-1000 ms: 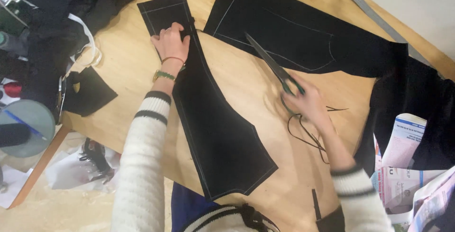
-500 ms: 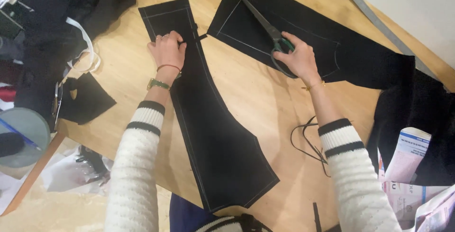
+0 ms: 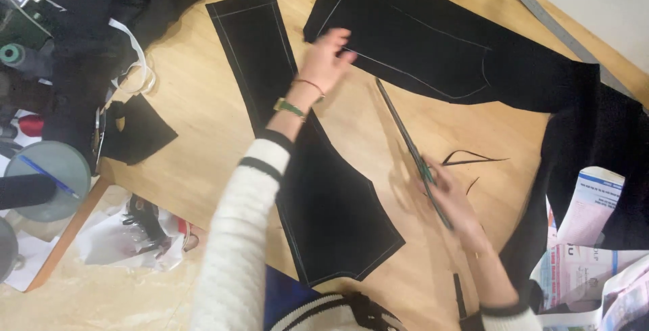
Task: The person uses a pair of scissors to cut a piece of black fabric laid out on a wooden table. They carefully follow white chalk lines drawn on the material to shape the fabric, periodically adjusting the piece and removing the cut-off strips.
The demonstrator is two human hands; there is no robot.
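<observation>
The scissors point(image 3: 412, 152) lie in the right hand point(image 3: 454, 199), their long axis running diagonally: the closed blades point up and to the left toward the far end of the table point(image 3: 196, 128), the green handles sit low and to the right inside the fingers. They are long and slim, with grey metal blades that look shut into one narrow line. The right hand is closed around the handles, low over the bare wood between the two cloth pieces.

The left hand point(image 3: 328, 57) is open with fingers spread loosely, holding nothing, over the near edge of the wide black piece point(image 3: 439, 47) that bears pale stitched lines. A green band sits on its wrist. Under that forearm lies a long black panel point(image 3: 318, 196), narrow at the far end and widening toward the person, edged in light stitching. Thin black offcuts point(image 3: 473, 158) lie just beside the scissors' handles.
</observation>
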